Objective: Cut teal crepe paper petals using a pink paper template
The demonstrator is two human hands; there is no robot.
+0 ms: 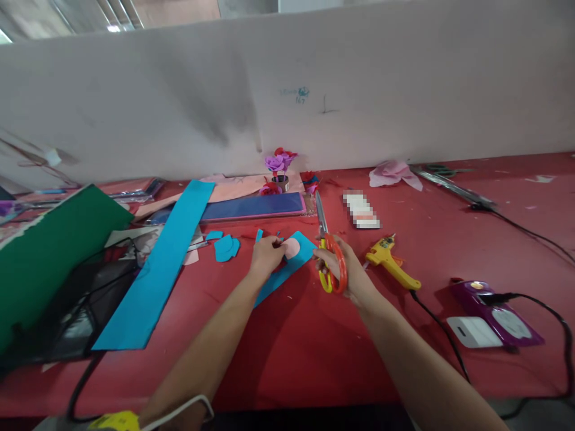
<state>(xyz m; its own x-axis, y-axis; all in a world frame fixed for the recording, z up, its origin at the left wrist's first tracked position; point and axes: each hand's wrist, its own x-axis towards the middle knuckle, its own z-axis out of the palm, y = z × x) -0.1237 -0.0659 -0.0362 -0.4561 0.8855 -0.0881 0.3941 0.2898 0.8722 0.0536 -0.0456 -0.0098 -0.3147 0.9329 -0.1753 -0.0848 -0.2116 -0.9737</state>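
Note:
My left hand [267,256] is closed, its fingertips pinching a short blue strip [281,276] of paper or foam sheet. Against the strip lies a pale pink disc [291,247], whose left edge meets those fingertips. My right hand [353,272] grips scissors [336,263] with orange and yellow handles; their metal blades point away from me, up toward the back. The right fingertips are close to the strip's right end. Whether the blades are fully closed is hard to make out. Several cut blue pieces [226,248] lie to the left of my left hand.
A long blue strip [157,269] and a green sheet [67,251] lie left. Behind stand purple and red flowers in a small pot [280,181], beside a dark blue pack [256,206]. Rightward are a phone [360,209], a corded yellow glue gun [390,263] and a purple power socket [496,314].

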